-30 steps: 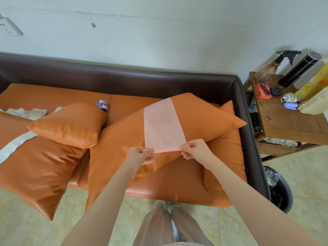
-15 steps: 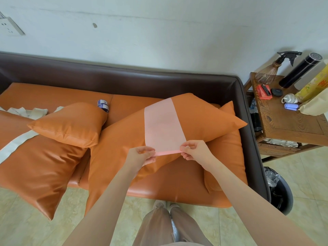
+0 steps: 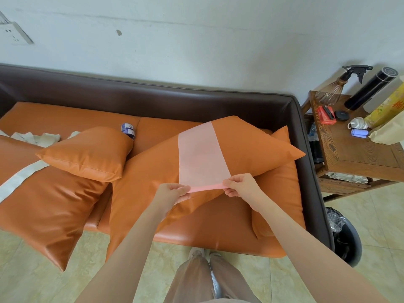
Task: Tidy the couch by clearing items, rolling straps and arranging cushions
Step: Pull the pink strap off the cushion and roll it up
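Nearest the camera, the left hand and the right hand meet over the front of the couch, each with its fingers pinched shut on the rolled near end of a pale pink strap. The roll runs as a narrow pink band between the two hands, left end in the left pinch, right end in the right. From there the flat strap lies away from the person, draped up across a large orange cushion that leans tilted over the right half of the seat. A second orange cushion is tucked beneath it against the dark brown armrest. To the left, a small orange cushion rests on top of a bigger one whose corner hangs over the seat edge toward the tiled floor; a cream strap crosses that bigger cushion. Just behind the small cushion, a blue and white can lies on the seat. Farther right, past the armrest, a black bin stands on the floor below a wooden bench bearing a spray bottle and a black flask
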